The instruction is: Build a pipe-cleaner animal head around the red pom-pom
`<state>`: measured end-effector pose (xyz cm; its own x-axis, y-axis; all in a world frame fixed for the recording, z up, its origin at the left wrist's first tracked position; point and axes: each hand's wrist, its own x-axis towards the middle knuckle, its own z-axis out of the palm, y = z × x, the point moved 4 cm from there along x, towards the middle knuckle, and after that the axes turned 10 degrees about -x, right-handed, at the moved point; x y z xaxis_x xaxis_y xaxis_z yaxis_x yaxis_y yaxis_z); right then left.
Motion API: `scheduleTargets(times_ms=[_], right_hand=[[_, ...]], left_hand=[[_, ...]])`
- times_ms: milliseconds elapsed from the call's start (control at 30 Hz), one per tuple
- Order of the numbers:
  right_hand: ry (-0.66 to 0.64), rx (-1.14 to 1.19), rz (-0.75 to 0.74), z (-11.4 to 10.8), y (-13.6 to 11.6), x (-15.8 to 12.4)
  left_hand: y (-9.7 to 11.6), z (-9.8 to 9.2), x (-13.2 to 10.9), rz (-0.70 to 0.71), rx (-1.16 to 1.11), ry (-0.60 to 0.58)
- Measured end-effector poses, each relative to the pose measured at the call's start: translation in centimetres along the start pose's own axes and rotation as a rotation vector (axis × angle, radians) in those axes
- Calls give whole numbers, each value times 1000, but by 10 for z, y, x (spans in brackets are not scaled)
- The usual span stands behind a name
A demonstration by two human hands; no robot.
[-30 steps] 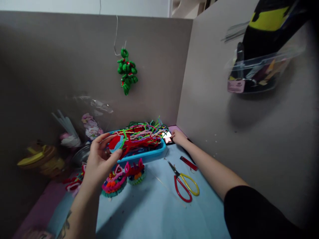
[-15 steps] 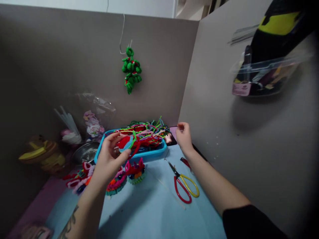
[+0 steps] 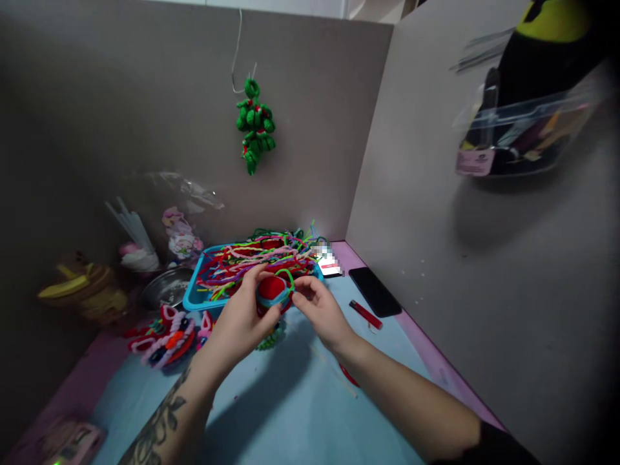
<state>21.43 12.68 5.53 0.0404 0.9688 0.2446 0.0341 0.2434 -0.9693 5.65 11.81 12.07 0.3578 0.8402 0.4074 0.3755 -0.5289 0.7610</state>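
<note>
My left hand [image 3: 247, 313] is wrapped around a round red and light-blue pipe-cleaner piece [image 3: 272, 289], holding it above the table. A bright green pipe cleaner [image 3: 289, 276] loops up from its right side. There my right hand [image 3: 320, 310] pinches with thumb and forefinger, at the strand's lower end; the fingertips partly hide the contact. Just behind is a blue tray [image 3: 194, 298] heaped with many-coloured pipe cleaners [image 3: 242, 258]. Below the hands, a green fuzzy piece [image 3: 271, 337] shows in part. Under my right forearm only a red handle [image 3: 349, 376] of the scissors shows.
Finished-looking fuzzy figures [image 3: 169, 339] sit on the left beside a metal bowl [image 3: 167, 289]. To the right lie a black phone [image 3: 374, 292] and a red-handled tool [image 3: 365, 314]. A lit screen [image 3: 332, 263] stands behind. A green ornament [image 3: 255, 126] hangs on the partition.
My right hand has come left and down from near the partition to the piece in my left hand. The left hand has shifted right. My right forearm now covers most of the scissors.
</note>
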Motion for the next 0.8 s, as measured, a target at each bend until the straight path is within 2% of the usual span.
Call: scheduleTargets(times_ms=[200,400,533,800], right_hand=[[18,23,39,-3,-3,2],[15,45,57,-7,-9,3],[-22,43,73,-6,-8,3],[-32,53,84,-7,-8,2]], left_hand=[[0,7,-1,-14,40,-72],[-3,11,0,25,15,-56],[-7,14,0,-8,-20,-72],[-1,17,0,2,-15,-104]])
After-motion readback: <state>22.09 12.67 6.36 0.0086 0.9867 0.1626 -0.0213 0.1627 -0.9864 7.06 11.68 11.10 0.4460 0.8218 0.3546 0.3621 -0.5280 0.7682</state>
